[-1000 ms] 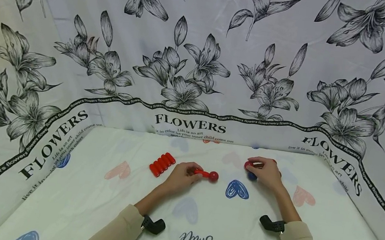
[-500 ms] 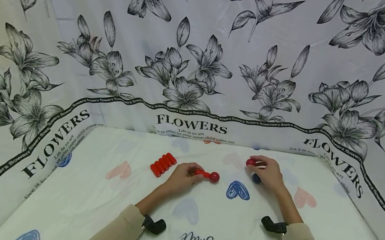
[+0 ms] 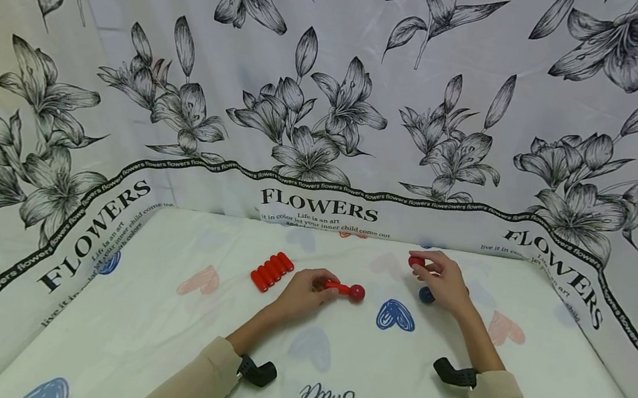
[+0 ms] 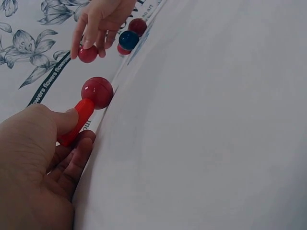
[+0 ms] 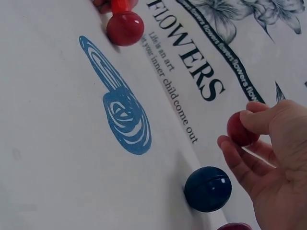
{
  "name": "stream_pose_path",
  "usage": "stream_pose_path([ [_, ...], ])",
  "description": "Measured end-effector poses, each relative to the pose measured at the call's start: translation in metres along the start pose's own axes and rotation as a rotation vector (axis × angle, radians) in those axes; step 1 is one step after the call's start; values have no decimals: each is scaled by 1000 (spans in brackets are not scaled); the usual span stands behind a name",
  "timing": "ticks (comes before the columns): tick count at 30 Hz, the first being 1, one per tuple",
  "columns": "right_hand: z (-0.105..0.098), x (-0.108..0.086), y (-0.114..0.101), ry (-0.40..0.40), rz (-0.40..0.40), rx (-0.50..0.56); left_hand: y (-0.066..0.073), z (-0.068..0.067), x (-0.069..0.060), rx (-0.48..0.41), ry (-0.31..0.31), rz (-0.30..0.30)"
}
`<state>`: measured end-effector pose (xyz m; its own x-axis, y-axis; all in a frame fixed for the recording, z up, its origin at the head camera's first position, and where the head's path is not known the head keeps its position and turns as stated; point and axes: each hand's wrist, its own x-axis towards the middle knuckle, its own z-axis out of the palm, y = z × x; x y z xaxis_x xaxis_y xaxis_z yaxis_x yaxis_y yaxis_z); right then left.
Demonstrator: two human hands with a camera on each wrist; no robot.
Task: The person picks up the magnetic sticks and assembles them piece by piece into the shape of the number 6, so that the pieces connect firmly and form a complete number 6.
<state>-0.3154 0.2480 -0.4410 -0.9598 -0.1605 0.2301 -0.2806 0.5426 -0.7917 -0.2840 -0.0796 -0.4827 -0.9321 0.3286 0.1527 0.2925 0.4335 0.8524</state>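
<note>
My left hand (image 3: pixel 302 294) grips a short red rod (image 4: pixel 79 120) between thumb and fingers, and a red ball (image 4: pixel 97 93) sits on the rod's far end. Farther right and back, my right hand (image 3: pixel 447 284) pinches another red ball (image 5: pixel 241 129) between thumb and fingertips. A dark blue ball (image 5: pixel 208 189) rests on the table close below that hand. Past it, a dark red ball (image 4: pixel 138 26) shows in the left wrist view, and a further red ball (image 4: pixel 123 50) is partly hidden behind the blue one. My right hand hides these two in the head view.
Several red rods (image 3: pixel 272 271) lie side by side in a row, left of my left hand. The white tablecloth (image 3: pixel 370 360) bears printed hearts and lettering. A flower-printed curtain (image 3: pixel 331 106) rises along the table's back and sides.
My right hand has lifted its red ball away from the blue ball, slightly up and back, leaving the blue ball on the table. The left hand keeps its hold on the rod.
</note>
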Motion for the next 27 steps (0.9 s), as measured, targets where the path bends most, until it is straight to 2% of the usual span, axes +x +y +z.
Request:
stream_pose_path([
  [3, 2, 0, 2, -2, 10, 29, 0, -1, -1, -8, -2, 2],
  [10, 7, -1, 0, -12, 90, 74, 0, -1, -1, -16, -7, 6],
  [20, 18, -1, -8, -32, 45, 102, 0, -1, 0, -11, -7, 18],
  [27, 26, -1, -13, -63, 28, 144, -1, -1, 0, -12, -7, -3],
])
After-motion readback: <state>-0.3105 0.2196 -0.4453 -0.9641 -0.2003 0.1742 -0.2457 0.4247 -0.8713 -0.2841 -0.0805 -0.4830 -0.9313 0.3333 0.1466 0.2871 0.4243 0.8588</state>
